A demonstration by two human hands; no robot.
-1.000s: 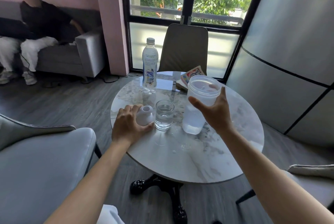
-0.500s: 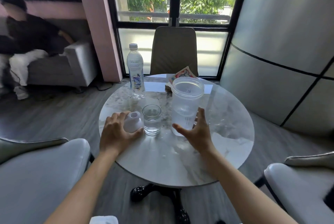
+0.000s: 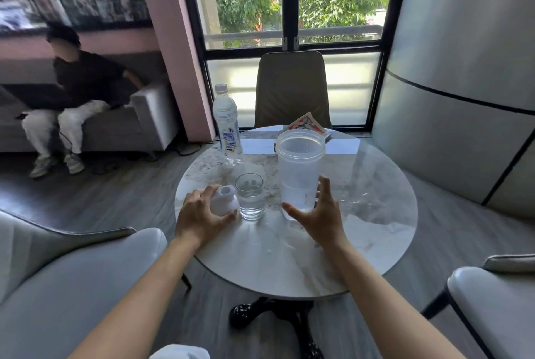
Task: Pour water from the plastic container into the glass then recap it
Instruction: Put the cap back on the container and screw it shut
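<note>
A tall translucent plastic container [image 3: 299,173] stands uncapped on the round marble table [image 3: 376,214], with some water in its lower part. My right hand [image 3: 317,215] is spread open just in front of its base, fingers apart, not gripping it. Left of the container stands a clear glass [image 3: 249,196] partly filled with water. The container's white cap [image 3: 223,201] lies on the table left of the glass, and my left hand [image 3: 199,215] is closed around it.
A capped water bottle [image 3: 226,122] stands at the table's far left. A book [image 3: 307,124] lies at the far edge. A brown chair [image 3: 291,88] faces me across the table; grey armchairs flank me. A person sits on a sofa at far left.
My right hand has dropped from the container's rim to its base and come off it. The left hand stays on the cap. The camera view has shifted.
</note>
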